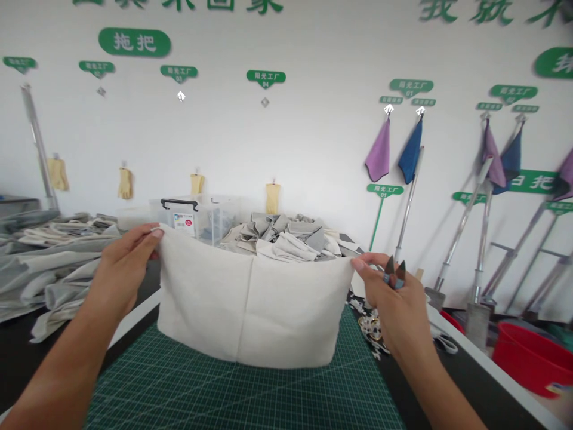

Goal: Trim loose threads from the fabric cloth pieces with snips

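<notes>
I hold a white cloth piece [250, 304] up by its two top corners above a green cutting mat [233, 394]. My left hand [123, 263] pinches the upper left corner. My right hand [394, 304] pinches the upper right corner and also carries small thread snips [394, 272], their points sticking up between the fingers. The cloth hangs flat with a vertical seam near its middle, and its lower edge reaches the mat.
A heap of grey and white fabric pieces [286, 239] lies behind the cloth, beside a clear plastic box [197, 218]. More grey cloth [49, 263] is piled at the left. A red basin [532, 358] and leaning mops [483, 239] stand at the right wall.
</notes>
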Action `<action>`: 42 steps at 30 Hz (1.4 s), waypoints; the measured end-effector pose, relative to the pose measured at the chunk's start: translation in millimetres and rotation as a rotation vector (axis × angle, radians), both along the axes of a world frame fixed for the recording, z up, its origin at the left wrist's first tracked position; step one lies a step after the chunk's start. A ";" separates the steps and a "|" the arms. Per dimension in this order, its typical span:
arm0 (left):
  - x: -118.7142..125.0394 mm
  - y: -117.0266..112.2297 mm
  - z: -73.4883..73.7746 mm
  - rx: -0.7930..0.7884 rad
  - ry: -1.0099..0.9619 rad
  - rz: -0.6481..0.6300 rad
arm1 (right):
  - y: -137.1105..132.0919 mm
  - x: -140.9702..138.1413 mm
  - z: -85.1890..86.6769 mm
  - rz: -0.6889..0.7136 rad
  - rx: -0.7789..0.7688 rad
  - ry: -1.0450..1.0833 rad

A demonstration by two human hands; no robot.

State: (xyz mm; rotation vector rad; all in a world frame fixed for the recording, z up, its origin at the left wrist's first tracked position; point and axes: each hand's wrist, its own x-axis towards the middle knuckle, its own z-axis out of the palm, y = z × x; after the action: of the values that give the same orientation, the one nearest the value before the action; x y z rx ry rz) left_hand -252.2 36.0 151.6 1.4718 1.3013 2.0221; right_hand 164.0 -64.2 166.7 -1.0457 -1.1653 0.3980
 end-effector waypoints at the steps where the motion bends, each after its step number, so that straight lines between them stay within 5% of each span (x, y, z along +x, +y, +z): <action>1: -1.7 0.5 -0.3 0.010 -0.017 0.009 | 4.7 3.0 -0.8 0.029 0.016 0.063; 8: -1.0 -5.2 4.1 -0.017 -0.027 -0.006 | 23.3 23.1 -0.1 0.145 0.043 0.247; 23: 30.8 -24.7 29.9 -0.008 0.059 -0.084 | 33.1 50.3 12.9 0.144 0.047 0.237; 26: 55.7 -39.0 27.4 -0.144 0.179 -0.251 | 23.7 35.7 9.6 0.206 -0.035 0.159; 32: 134.8 -70.0 12.7 -0.211 0.558 -0.848 | -6.9 -17.7 9.5 0.388 -0.250 -0.030; 37: 184.3 -79.4 -7.6 -0.211 0.506 -1.250 | -15.6 -38.1 2.6 0.586 -0.357 -0.131; 39: 193.9 -78.5 -15.8 -0.274 0.407 -1.319 | -9.6 -38.6 -5.1 0.534 -0.368 -0.136; 42: 192.6 -67.5 -23.8 -0.364 0.274 -1.190 | 7.0 -33.6 -17.6 0.368 -0.395 -0.047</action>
State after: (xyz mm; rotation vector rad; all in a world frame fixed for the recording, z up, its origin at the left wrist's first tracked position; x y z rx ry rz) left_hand -59.6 -31.5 127.8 1.7282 0.5226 0.7966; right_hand 130.4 -57.2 149.0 -1.1819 -1.3575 0.9259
